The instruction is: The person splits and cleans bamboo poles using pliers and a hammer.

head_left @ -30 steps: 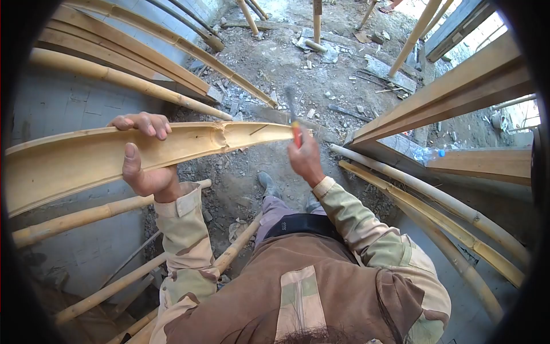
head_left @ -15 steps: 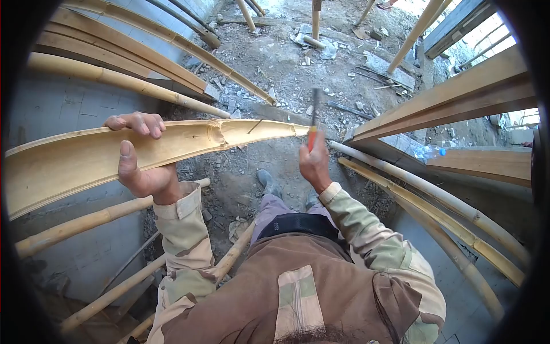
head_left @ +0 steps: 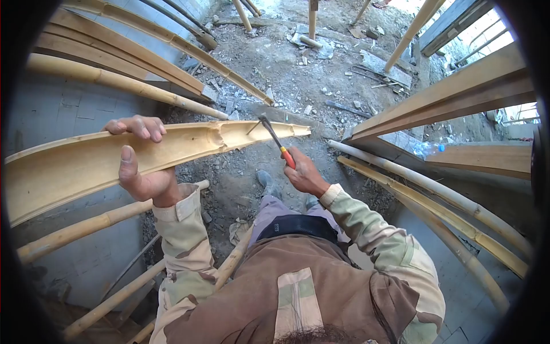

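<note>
A split bamboo pole (head_left: 192, 139), its hollow pale side facing me, runs from the left edge toward the middle. My left hand (head_left: 146, 182) grips it, fingers over the upper edge and thumb against the inner face. A hammer (head_left: 275, 136) with a red and yellow handle is in my right hand (head_left: 308, 174), fingers closed round the grip. Its head is right at the top of a nail (head_left: 252, 128), which stands at a slant from the bamboo beyond the inner node ridge.
Round bamboo poles (head_left: 91, 223) lean below left, and more (head_left: 452, 195) slope down at right. Wooden beams (head_left: 447, 97) flank both sides. Rubble covers the ground (head_left: 275, 63). A plastic bottle (head_left: 427, 149) lies on the right ledge.
The hammer has swung down and left from upright, bringing its head to the nail. My right hand has shifted left and lower. My left hand keeps its hold on the bamboo.
</note>
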`<control>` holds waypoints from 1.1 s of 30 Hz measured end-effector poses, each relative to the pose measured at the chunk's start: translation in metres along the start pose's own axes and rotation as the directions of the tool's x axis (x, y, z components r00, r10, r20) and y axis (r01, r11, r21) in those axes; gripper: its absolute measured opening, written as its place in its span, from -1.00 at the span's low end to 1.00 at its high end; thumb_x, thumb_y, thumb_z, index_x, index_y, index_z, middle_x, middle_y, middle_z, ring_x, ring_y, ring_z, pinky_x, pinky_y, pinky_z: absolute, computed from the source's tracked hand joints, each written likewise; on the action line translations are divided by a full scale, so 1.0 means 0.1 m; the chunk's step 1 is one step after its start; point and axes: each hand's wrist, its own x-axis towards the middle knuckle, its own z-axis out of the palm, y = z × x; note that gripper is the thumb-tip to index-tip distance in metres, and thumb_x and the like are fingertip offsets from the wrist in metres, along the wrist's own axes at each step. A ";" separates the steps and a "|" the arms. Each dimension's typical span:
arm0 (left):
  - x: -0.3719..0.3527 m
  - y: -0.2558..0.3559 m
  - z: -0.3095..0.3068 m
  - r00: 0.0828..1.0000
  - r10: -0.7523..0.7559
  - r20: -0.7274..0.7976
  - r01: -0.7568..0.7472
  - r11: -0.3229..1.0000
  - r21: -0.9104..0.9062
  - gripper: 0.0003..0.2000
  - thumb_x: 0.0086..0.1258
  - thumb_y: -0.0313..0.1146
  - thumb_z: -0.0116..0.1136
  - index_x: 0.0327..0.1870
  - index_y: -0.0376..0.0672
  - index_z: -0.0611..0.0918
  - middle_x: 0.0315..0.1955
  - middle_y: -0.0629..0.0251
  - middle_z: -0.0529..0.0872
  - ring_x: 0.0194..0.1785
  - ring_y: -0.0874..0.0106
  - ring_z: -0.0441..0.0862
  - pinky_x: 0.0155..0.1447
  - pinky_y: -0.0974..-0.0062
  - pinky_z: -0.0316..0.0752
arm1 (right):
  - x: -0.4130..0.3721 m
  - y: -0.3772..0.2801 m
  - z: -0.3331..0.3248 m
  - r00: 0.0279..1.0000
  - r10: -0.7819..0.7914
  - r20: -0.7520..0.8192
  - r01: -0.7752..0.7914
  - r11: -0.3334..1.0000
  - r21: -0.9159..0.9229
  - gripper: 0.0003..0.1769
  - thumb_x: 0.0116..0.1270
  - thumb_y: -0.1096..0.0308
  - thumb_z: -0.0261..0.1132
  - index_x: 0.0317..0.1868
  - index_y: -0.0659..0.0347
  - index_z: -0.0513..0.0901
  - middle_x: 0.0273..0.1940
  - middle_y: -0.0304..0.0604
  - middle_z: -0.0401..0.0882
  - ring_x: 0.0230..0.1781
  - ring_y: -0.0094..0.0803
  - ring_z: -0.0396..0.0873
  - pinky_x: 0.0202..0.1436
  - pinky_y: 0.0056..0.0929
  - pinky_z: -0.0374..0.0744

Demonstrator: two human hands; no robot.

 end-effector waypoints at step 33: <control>0.01 -0.02 -0.03 0.999 0.015 0.033 -0.015 1.000 -0.008 -0.58 0.32 -0.20 0.12 0.16 -0.15 0.45 -0.29 0.19 0.51 -0.24 0.37 0.44 -0.02 0.30 0.35 | 0.19 -0.51 -0.25 0.904 0.089 -0.419 -0.130 0.989 -0.069 -0.62 0.26 0.53 0.22 0.08 0.24 0.38 -0.49 0.23 0.53 -0.46 0.27 0.62 -0.41 0.06 0.50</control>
